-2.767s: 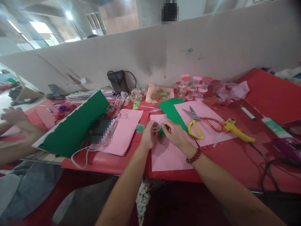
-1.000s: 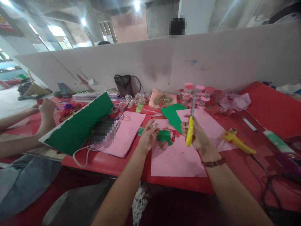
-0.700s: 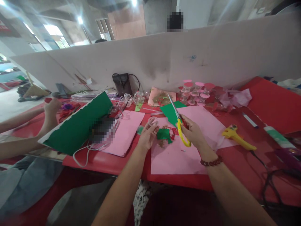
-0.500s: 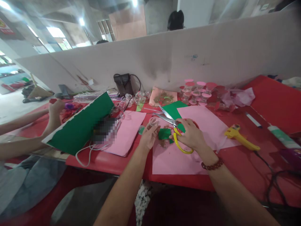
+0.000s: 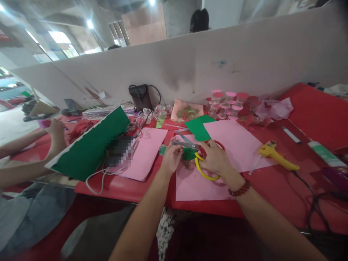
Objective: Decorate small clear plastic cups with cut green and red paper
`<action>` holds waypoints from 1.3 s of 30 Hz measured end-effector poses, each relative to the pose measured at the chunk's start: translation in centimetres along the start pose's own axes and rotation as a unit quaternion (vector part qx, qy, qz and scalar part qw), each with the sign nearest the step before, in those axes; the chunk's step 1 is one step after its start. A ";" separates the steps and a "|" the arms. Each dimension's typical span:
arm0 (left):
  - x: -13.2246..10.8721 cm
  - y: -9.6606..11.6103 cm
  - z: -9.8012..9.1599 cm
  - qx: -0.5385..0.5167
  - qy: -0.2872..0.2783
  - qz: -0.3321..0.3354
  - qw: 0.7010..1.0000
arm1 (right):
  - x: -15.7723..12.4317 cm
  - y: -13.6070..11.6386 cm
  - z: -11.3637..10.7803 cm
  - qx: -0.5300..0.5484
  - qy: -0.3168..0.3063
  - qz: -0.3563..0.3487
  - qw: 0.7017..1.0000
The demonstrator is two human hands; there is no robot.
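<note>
My left hand (image 5: pixel 172 158) is closed, its fingers pinching a small clear plastic cup (image 5: pixel 174 140), partly hidden by the fingers and the blades. In my right hand (image 5: pixel 216 157) is a pair of scissors (image 5: pixel 190 145) with yellow and red handles, their blades parted and pointing left across the cup. Whether the blades touch the plastic I cannot tell. A green piece (image 5: pixel 188 154) shows between my hands, above a pink sheet (image 5: pixel 201 190) with small brown scraps on it.
A yellow glue gun (image 5: pixel 278 156) lies at the right with its cord. Clusters of clear cups with pink discs (image 5: pixel 225 105) stand at the back. Left are a green board (image 5: pixel 92 148), pink sheets (image 5: pixel 152 145) and a co-worker's arms (image 5: pixel 54 141). A low partition (image 5: pixel 136 69) runs behind.
The scissors have moved left and slightly down, so their blades now cross over the cup at my left fingers. At the left, the co-worker's hand has shifted and a purple item shows there.
</note>
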State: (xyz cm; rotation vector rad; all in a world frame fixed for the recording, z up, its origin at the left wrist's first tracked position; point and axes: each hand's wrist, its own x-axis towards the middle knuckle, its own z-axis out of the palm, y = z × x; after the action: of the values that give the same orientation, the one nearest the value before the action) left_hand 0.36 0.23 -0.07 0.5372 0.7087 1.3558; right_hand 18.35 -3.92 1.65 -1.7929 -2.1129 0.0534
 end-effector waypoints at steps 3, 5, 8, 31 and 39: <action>-0.2 -0.1 0.1 0.003 -0.023 -0.029 0.999 | 0.1 -0.1 -0.1 0.001 0.003 0.005 1.000; -0.3 -0.2 0.2 0.006 -0.031 -0.033 0.999 | 0.2 0.0 -0.1 0.001 0.005 0.008 1.000; -0.4 -0.1 0.4 0.009 -0.032 -0.014 0.999 | 0.1 0.0 -0.1 0.006 -0.001 0.008 1.000; -0.2 0.1 0.3 -0.012 -0.017 -0.016 1.000 | -0.2 -0.9 -0.1 0.004 -0.020 0.018 1.000; -0.3 -0.4 0.2 0.019 -0.036 -0.034 0.999 | 0.2 -0.6 0.0 0.017 -0.026 0.018 0.999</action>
State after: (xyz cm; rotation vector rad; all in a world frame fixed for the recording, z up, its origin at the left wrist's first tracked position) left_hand 0.71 -0.15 -0.18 0.5834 0.6893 1.2563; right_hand 17.81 -3.87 1.89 -1.8277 -2.1026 0.1448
